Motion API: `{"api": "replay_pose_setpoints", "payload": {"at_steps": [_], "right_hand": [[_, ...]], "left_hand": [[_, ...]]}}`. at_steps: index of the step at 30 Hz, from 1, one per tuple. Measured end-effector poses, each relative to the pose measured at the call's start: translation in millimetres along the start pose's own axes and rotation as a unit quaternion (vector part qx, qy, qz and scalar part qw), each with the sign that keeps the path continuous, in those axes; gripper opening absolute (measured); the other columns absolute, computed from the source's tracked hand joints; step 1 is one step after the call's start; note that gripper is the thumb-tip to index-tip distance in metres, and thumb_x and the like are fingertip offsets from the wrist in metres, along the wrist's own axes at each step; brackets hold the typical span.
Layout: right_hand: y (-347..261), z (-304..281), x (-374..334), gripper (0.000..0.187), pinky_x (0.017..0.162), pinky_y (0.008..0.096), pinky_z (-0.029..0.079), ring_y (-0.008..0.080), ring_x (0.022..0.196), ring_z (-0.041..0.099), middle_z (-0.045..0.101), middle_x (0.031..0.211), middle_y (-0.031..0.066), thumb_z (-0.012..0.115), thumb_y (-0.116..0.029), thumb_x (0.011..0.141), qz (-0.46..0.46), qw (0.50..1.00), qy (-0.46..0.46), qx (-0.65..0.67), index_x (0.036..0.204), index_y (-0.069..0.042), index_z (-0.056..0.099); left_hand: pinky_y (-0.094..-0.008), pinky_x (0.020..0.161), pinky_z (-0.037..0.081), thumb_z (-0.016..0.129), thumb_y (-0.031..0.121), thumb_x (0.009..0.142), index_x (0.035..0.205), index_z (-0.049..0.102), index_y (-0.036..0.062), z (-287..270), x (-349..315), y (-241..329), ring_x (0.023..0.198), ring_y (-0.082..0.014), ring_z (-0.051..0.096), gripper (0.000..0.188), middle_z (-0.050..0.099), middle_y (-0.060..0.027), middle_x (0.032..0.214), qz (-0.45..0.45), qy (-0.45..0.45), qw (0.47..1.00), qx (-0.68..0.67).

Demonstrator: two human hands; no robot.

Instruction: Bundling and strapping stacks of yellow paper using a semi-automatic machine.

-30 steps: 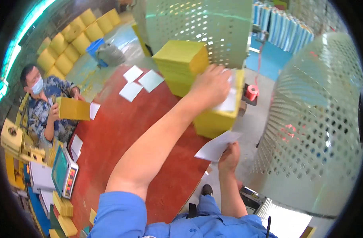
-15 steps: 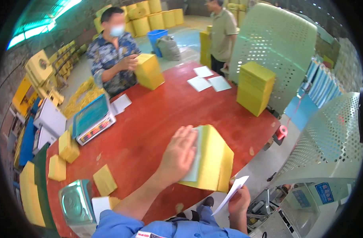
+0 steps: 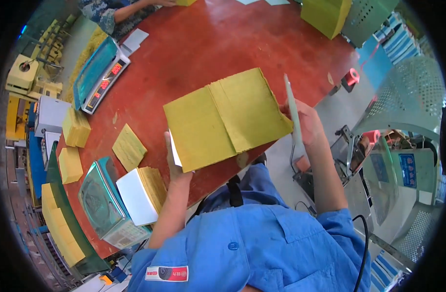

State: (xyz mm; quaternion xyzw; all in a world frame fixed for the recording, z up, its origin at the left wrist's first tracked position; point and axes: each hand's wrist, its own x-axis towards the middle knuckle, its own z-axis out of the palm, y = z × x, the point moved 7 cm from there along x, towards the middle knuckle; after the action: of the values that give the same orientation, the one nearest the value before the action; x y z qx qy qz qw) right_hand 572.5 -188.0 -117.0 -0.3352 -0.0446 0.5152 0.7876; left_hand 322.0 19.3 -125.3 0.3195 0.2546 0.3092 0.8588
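A thick yellow paper bundle (image 3: 227, 117) is held flat over the near edge of the red table (image 3: 193, 44). My left hand (image 3: 176, 163) grips its near left edge, thumb on top, with a white slip under the fingers. My right hand (image 3: 308, 124) is at the bundle's right edge and pinches a white sheet (image 3: 292, 109), which stands edge-on against that side. Whether the right fingers also grip the bundle is hidden.
Two weighing scales stand on the left, one far (image 3: 101, 73) and one near (image 3: 103, 199). Beside the near scale lie a white-topped yellow stack (image 3: 142, 192) and a thin yellow pile (image 3: 129, 146). Another person's arm (image 3: 115, 12) is at the far side. A perforated metal bin (image 3: 413, 97) stands at the right.
The yellow bundle has come from lying on the table under my left palm to being held close by both hands. My right hand rose with the white sheet to its right edge.
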Motion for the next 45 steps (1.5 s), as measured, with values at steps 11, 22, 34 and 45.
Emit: {"api": "replay_pose_setpoints", "payload": {"at_steps": [11,22,34,45], "right_hand": [[10.9,-9.8,26.0,0.029,0.082,0.0324,0.052,0.0199,0.090,0.064,0.065,0.102,0.0132,0.047,-0.005,0.087,0.118,0.943,0.121,-0.286,0.113,0.001,0.058],[-3.9,-10.6,60.3,0.044,0.083,0.0316,0.049,0.0205,0.092,0.064,0.067,0.103,0.0138,0.048,-0.001,0.084,-0.047,0.862,0.042,-0.502,0.127,-0.008,0.058],[8.9,-0.8,36.0,0.034,0.087,0.0305,0.049,0.0184,0.099,0.065,0.070,0.107,0.0120,0.055,-0.009,0.089,-0.040,0.878,0.089,-0.469,0.122,-0.007,0.064],[-6.8,32.0,21.6,0.027,0.084,0.0274,0.049,0.0169,0.097,0.063,0.066,0.101,0.0097,0.058,-0.014,0.093,-0.250,0.749,0.096,-0.606,0.117,-0.007,0.065]], "left_hand": [[-0.0356,0.096,0.048,0.044,0.047,0.098,0.142,0.039,0.0057,-3.0,-11.6,34.2,0.116,-0.0217,0.055,0.061,0.054,-0.0099,0.129,-0.043,-0.036,0.986,0.155],[-0.0347,0.099,0.042,0.048,0.037,0.095,0.141,0.041,0.0074,-10.4,-7.2,39.8,0.118,-0.0216,0.052,0.055,0.052,-0.0097,0.129,-0.037,-0.003,0.983,0.177],[-0.0349,0.094,0.047,0.046,0.037,0.098,0.131,0.050,0.0016,-8.9,-12.1,33.4,0.111,-0.0216,0.058,0.049,0.059,-0.0105,0.121,-0.015,0.031,0.988,0.153],[-0.0350,0.100,0.040,0.047,0.035,0.095,0.141,0.040,0.0073,5.3,-13.1,39.2,0.121,-0.0204,0.048,0.054,0.050,-0.0088,0.132,-0.009,-0.012,0.976,0.216]]}}
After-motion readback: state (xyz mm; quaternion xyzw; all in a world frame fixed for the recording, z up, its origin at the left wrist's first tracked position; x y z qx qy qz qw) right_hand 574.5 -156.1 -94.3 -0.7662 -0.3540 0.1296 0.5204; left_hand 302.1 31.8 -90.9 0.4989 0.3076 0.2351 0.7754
